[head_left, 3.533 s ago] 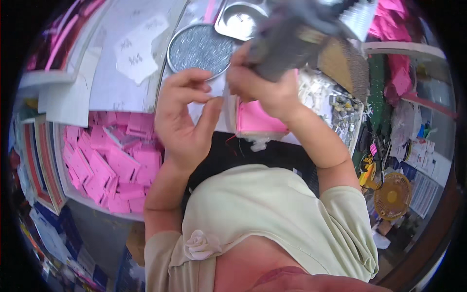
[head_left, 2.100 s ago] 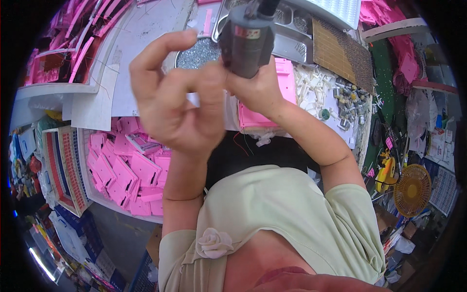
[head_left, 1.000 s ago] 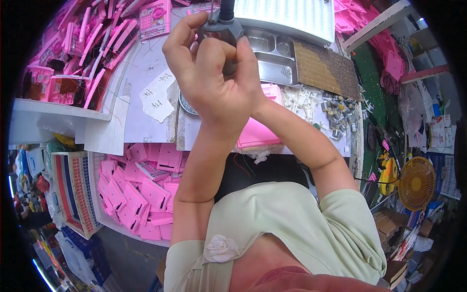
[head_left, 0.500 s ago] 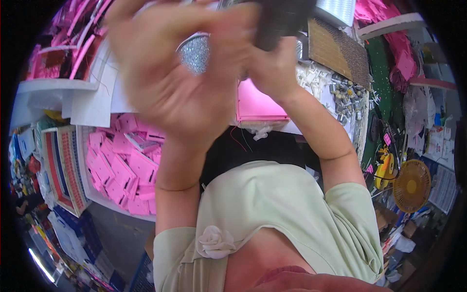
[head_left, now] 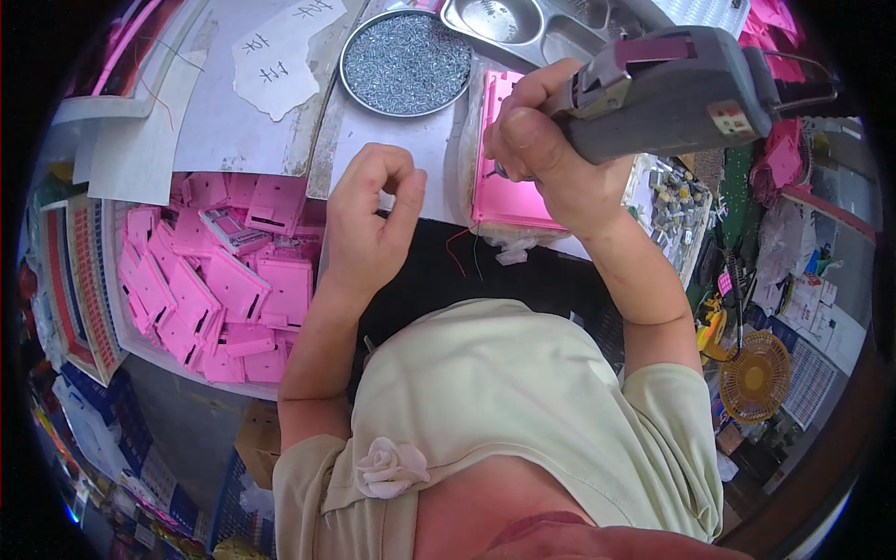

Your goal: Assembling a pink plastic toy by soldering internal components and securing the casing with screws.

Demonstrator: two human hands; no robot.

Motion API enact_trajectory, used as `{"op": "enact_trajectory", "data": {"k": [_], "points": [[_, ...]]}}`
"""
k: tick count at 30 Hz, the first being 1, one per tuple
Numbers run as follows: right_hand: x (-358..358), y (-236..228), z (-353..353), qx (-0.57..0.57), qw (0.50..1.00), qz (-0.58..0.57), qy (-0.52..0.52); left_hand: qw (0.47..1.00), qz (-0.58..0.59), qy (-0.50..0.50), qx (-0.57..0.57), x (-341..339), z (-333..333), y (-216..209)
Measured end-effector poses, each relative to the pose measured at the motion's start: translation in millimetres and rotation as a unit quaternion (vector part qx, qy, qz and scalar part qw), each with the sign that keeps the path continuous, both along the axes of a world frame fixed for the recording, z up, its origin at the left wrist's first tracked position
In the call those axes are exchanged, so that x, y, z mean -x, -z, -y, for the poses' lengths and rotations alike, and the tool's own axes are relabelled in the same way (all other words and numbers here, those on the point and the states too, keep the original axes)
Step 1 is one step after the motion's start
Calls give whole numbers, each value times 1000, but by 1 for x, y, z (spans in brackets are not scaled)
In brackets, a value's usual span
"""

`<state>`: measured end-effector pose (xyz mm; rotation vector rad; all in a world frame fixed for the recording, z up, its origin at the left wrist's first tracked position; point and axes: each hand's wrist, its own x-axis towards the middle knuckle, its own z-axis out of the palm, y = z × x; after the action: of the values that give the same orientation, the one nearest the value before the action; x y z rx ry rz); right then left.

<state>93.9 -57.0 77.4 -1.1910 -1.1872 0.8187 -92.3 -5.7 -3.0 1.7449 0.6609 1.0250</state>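
My right hand (head_left: 560, 168) is wrapped round a dark grey electric screwdriver (head_left: 667, 98), with its cord end pointing right. The driver's tip lies mostly hidden by my fingers, over a pink plastic casing (head_left: 509, 201) at the table's front edge. Whether the tip touches the casing I cannot tell. To the left, my left hand (head_left: 369, 219) hovers near the table edge, fingers curled in with thumb and forefinger close together. Anything inside that curl is hidden. Beyond the left hand stands a round metal dish (head_left: 347, 79) full of small silvery screws (head_left: 406, 61).
A bin of pink casings (head_left: 219, 294) sits at the lower left. Behind the screw dish is a compartmented metal tray (head_left: 453, 19). Small metal parts (head_left: 677, 196) lie right of the casing. A torn paper sheet (head_left: 275, 61) lies at the back left.
Both hands were higher and blurred, close to the camera. They have come down and apart; the screwdriver now lies to the right over the casing, and the screw dish shows whole.
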Motion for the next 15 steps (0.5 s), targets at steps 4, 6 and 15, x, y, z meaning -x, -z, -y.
{"op": "enact_trajectory", "data": {"k": [4,6,15], "points": [[-1,12,4,-16,996,81,-39,999,-36,11,-24,-6,3,5],[-1,18,5,-22,992,105,-67,996,-54,-2,-74,-8,6,8],[-12,0,9,-82,991,-38,-96,984,-71,5,-163,-20,18,10]]}}
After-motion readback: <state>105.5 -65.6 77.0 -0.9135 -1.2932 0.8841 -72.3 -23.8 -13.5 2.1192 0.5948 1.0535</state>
